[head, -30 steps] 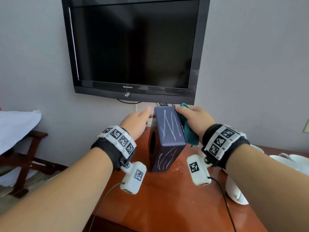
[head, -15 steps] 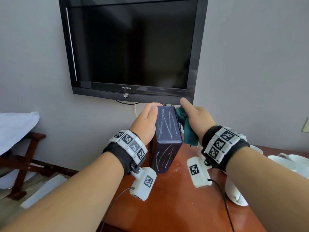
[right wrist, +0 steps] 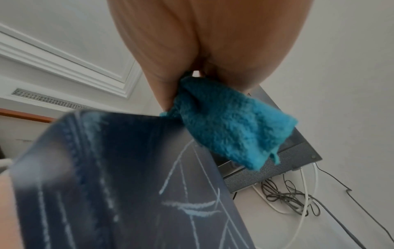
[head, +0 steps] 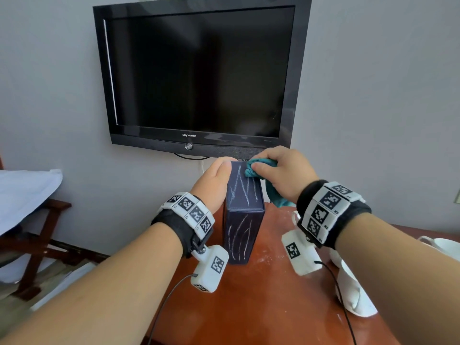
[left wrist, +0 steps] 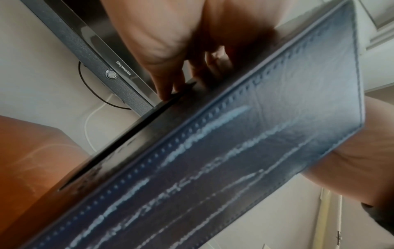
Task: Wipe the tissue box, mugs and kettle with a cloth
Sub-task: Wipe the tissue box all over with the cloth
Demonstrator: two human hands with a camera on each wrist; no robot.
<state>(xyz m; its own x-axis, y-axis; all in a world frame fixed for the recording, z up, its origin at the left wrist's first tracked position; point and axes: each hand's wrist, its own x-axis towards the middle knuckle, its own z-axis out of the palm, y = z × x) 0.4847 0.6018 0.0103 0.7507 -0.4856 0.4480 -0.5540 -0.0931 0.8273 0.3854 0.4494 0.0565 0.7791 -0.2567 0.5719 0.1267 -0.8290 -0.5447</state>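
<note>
At lower centre of the head view, your forearms reach over the reddish worktop (head: pixel 261 307). White mugs (head: pixel 353 292) lie at lower right, partly hidden behind your right arm. At frame centre, the dark tissue box (head: pixel 245 220) stands on edge on the worktop, chalk-like streaks on its top and near faces. Your left hand (head: pixel 211 185) grips the box's left side, thumb on the top edge; the fingers appear to curl into its opening. Your right hand (head: pixel 281 173) pinches the teal cloth (head: pixel 251 169) against the box top's far end. Beyond, a television (head: pixel 196 78) hangs on the wall.
</note>
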